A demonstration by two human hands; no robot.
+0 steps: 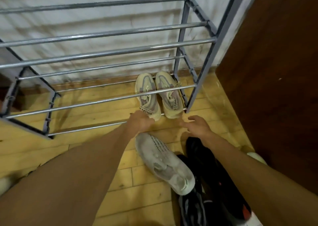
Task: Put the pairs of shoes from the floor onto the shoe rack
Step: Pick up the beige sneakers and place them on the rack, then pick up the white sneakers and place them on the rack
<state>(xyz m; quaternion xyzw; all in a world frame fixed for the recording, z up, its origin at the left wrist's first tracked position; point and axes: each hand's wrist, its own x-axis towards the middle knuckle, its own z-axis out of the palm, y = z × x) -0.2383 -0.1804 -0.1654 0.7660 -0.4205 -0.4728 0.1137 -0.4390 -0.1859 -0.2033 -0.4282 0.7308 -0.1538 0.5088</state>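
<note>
— Progress report, please: how many pairs stand on the rack?

— I see one pair so far. Two pale cream knit sneakers with grey-pink panels [158, 95] lie side by side on the lowest tier of the grey metal tube shoe rack [110, 52], at its right end, toes toward the wall. All higher tiers that I can see carry nothing.

— And your hands, what do they do?

— My left hand [140, 121] is at the heel of the left cream sneaker. The fingers curl on the heel, so I judge it is gripping or pushing it, but I cannot tell how firm the hold is. My right hand [197, 125] hovers just beside the heel of the right one, fingers spread and slack, holding nothing.

— So what is left on the floor?

— On the yellow wooden plank floor [96, 150], near me, lies one dusty white knit sneaker with a dotted black line [163, 162]. Its partner I cannot find; a pale rounded shape at the right edge could be it, but this is too small to tell. Beside the white one there is a heap of black shoes with grey and red details [206, 182], partly under my right arm; I cannot count them.

— Your judgement?

— I think the first pair is almost settled, and the white and black shoes wait. Most of the task is still to do.
</note>
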